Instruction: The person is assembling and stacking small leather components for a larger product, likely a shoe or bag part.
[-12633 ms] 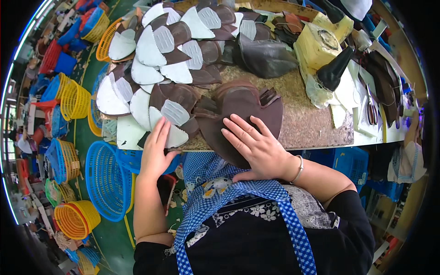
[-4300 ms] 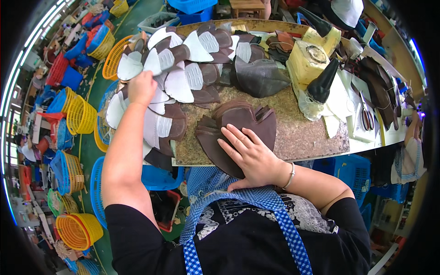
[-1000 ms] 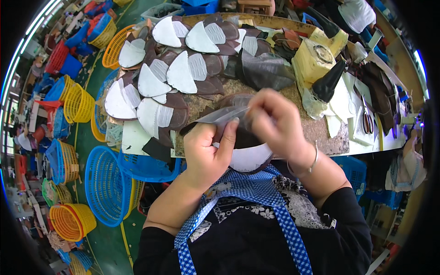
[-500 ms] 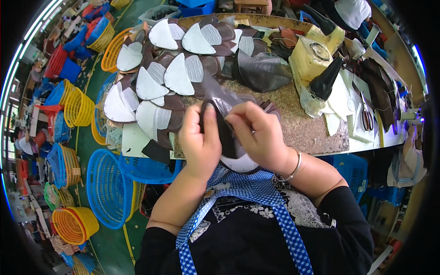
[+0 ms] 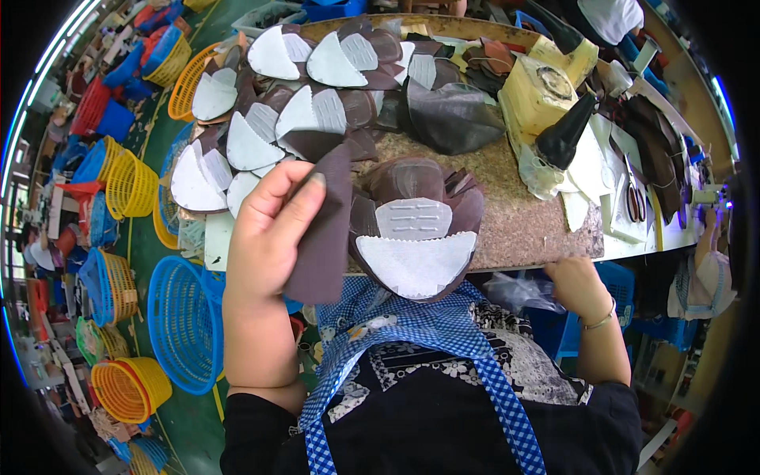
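My left hand pinches a dark brown leather piece, held upright and tilted above the table's front edge. Just right of it, a brown leather shoe upper lies on the speckled board, overhanging the near edge. That upper carries a white toe-shaped piece with a serrated edge and a smaller ribbed white piece. At the table's front right, my right hand is closed on a crumpled clear plastic film, which hangs below the board's edge. A bracelet circles that wrist.
Similar uppers with white pieces overlap at the back left. A black leather piece, a yellowish block, a black shoe last and scissors lie toward the right. Blue baskets stand at floor level to the left.
My hands have moved apart: the left goes left with the brown leather piece, the right pulls the plastic film away to the right and down. The upper on the board now shows fully.
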Motion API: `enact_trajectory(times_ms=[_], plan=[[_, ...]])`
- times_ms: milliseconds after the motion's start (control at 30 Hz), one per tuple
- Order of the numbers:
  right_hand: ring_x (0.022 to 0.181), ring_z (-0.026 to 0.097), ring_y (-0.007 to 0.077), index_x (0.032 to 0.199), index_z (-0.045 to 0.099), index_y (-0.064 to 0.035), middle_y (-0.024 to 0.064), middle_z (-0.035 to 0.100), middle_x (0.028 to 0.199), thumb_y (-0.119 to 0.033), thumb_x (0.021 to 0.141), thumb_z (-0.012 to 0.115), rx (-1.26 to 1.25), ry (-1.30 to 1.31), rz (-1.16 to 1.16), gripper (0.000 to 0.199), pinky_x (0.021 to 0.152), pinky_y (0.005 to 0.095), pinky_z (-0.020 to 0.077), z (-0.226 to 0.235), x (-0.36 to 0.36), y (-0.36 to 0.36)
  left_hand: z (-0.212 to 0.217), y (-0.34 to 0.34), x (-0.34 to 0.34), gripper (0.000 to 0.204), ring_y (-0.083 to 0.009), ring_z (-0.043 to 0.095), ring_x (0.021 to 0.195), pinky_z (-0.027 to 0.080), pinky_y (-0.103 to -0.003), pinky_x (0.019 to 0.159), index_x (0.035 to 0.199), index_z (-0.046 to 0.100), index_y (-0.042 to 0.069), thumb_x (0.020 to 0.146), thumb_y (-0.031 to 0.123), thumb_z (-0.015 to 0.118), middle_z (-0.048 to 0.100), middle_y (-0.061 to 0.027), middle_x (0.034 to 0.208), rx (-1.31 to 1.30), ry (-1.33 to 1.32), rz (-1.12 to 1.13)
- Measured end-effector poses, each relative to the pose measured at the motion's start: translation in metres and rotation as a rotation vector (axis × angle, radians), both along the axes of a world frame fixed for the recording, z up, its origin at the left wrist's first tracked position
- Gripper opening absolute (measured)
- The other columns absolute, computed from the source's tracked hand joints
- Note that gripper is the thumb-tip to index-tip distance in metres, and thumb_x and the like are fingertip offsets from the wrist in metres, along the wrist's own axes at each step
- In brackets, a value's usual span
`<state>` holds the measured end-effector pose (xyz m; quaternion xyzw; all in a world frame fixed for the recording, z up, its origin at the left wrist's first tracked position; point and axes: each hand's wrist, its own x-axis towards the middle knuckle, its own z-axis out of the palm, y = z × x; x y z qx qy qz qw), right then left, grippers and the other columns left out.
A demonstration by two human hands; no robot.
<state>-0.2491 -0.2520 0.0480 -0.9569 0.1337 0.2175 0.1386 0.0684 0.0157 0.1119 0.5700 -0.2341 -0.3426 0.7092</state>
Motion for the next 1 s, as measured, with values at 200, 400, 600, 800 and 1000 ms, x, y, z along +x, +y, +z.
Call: enact_trajectory(times_ms=[200, 400, 600, 800, 1000], plan=[[0.114, 0.060, 0.0275, 0.137, 0.040, 0.0047, 0.0190, 0.057, 0.126, -0.031, 0.088, 0.069, 1.611, -0.557, -0.368, 0.068, 0.092, 0.0416, 0.0506, 0.030, 0.079, 0.061, 0.004, -0.040, -0.064, 0.018, -0.0238, 0.066, 0.077, 0.053, -0.030, 0.065, 0.095, 0.061, 0.003, 0.085, 0.015, 0.069, 0.064, -0.0138, 0.105, 0.086, -1.204, -0.133], [0.129, 0.047, 0.0304, 0.140, 0.040, -0.0018, 0.0178, 0.047, 0.140, -0.042, 0.091, 0.058, 2.060, -0.672, -0.752, 0.066, 0.111, 0.0460, 0.0334, -0.001, 0.121, 0.078, -0.017, -0.017, -0.071, 0.037, -0.0184, 0.064, 0.064, 0.050, -0.029, 0.056, 0.082, 0.059, 0.002, 0.091, 0.038, 0.063, 0.067, -0.0126, 0.088, -0.106, -1.177, -0.081], [0.132, 0.042, 0.0309, 0.143, 0.035, -0.0016, 0.0176, 0.043, 0.143, -0.053, 0.085, 0.061, 1.992, -0.673, -0.478, 0.081, 0.112, 0.0461, 0.0308, 0.017, 0.128, 0.089, -0.065, 0.013, -0.042, 0.052, -0.0194, 0.067, 0.080, 0.055, -0.030, 0.075, 0.094, 0.062, -0.003, 0.102, 0.042, 0.039, 0.068, -0.0127, 0.097, 0.042, 0.581, -0.321], [0.122, 0.051, 0.0243, 0.142, 0.036, -0.0007, 0.0155, 0.049, 0.135, -0.035, 0.085, 0.070, 2.030, -0.763, -0.594, 0.075, 0.104, 0.0397, 0.0402, 0.010, 0.119, 0.097, -0.073, 0.001, -0.060, 0.020, -0.0156, 0.066, 0.088, 0.054, -0.029, 0.082, 0.110, 0.055, 0.002, 0.094, 0.011, 0.061, 0.065, -0.0085, 0.104, -0.044, 0.549, 0.040], [0.096, 0.063, 0.0189, 0.121, 0.061, -0.0047, 0.0053, 0.065, 0.110, -0.002, 0.074, 0.078, 0.827, -0.794, -0.312, 0.050, 0.090, 0.0302, 0.0487, -0.002, 0.107, 0.083, -0.098, 0.014, -0.061, 0.018, 0.0022, 0.042, 0.061, 0.031, -0.016, 0.053, 0.099, 0.058, 0.004, 0.087, 0.006, 0.071, 0.052, 0.0078, 0.071, 0.155, 0.018, 0.125]])
